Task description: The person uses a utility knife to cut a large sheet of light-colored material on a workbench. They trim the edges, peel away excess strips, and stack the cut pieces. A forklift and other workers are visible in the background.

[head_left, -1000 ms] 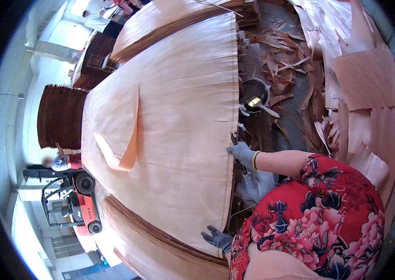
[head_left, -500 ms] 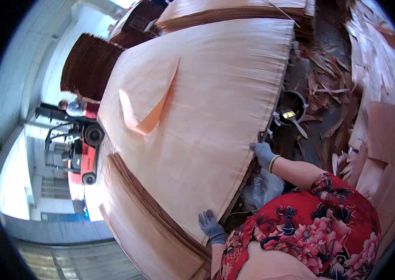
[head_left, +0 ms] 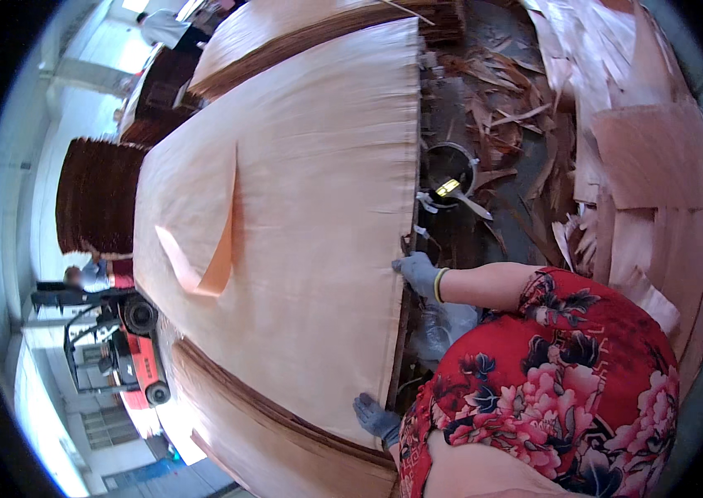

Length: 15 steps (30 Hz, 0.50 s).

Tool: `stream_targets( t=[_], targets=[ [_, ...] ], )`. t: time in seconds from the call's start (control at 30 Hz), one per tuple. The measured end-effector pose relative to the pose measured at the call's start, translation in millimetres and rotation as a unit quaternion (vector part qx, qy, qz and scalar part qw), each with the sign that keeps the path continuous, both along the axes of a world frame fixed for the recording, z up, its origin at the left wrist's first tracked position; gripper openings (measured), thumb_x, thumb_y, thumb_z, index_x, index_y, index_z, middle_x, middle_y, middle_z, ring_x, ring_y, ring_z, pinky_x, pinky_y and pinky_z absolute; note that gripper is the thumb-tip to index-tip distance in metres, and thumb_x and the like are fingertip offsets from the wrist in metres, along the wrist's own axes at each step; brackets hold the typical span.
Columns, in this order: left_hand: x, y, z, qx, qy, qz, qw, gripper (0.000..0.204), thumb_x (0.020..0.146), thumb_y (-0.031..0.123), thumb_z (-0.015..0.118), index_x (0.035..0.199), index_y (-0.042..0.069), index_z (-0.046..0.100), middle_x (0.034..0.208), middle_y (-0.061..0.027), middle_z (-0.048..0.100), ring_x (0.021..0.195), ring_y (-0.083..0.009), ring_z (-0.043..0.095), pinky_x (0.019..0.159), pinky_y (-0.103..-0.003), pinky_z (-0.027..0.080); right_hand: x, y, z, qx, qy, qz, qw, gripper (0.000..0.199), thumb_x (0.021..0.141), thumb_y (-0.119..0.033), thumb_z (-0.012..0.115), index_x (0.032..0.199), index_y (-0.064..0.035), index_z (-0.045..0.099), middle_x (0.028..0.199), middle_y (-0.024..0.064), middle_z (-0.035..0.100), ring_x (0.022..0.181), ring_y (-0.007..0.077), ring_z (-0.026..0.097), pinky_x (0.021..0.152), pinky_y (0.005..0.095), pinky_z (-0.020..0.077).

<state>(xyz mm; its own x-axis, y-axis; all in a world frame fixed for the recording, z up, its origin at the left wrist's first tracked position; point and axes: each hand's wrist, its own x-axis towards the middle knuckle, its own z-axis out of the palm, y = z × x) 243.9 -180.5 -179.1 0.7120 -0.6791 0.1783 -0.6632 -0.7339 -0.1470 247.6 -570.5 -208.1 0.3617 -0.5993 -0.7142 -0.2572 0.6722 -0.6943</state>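
A large pale wood veneer sheet point(head_left: 310, 241) covers the top of a stack in front of me. At its near edge my right hand point(head_left: 418, 274), in a grey glove, has its fingers closed on the sheet's rim. My left hand point(head_left: 376, 417), gloved too, lies on the sheet close to its near left corner with the fingers stretched out. A curled veneer strip point(head_left: 217, 270) rests on the sheet, partly lifted off it, well away from both hands.
Beyond the near edge stands a bucket point(head_left: 469, 158) with a brush point(head_left: 461, 197) across it. Veneer scraps point(head_left: 501, 116) litter the floor. More veneer stacks point(head_left: 102, 195) surround the sheet. A red forklift point(head_left: 142, 361) and a person point(head_left: 102, 274) are further off; another person point(head_left: 164, 31) is at the back.
My view has turned, so the sheet and surroundings appear shifted left, the far-left part lower. Both hands keep about the same places on the sheet, and the curled strip lies as before.
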Motion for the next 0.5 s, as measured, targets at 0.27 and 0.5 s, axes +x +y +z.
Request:
stream_targets(
  t=[0.27,0.5],
  targets=[
    [3,11,-2,0.034,-0.005,-0.003,0.999,0.054,0.077,0.023,0.044,0.127,0.001,0.04,0.125,-0.0221,0.044,0.115,-0.0379,0.042,0.095,-0.046,0.035,-11,-2,45,0.074,-0.014,0.015,0.997,0.016,0.077,-0.018,0.058,0.071,-0.0043,0.058,0.064,0.0063,0.055,0.056,0.019,0.05,0.053,0.0336,0.0414],
    [-16,8,37,0.123,0.04,0.117,0.985,0.058,0.074,0.024,0.054,0.125,-0.001,0.041,0.128,-0.018,0.042,0.12,-0.0359,0.036,0.101,-0.043,0.03,-14,-8,62,0.106,-0.034,-0.005,0.994,0.022,0.076,-0.02,0.061,0.079,0.0018,0.06,0.076,0.0092,0.058,0.072,0.0208,0.051,0.068,0.0381,0.042]
  ],
)
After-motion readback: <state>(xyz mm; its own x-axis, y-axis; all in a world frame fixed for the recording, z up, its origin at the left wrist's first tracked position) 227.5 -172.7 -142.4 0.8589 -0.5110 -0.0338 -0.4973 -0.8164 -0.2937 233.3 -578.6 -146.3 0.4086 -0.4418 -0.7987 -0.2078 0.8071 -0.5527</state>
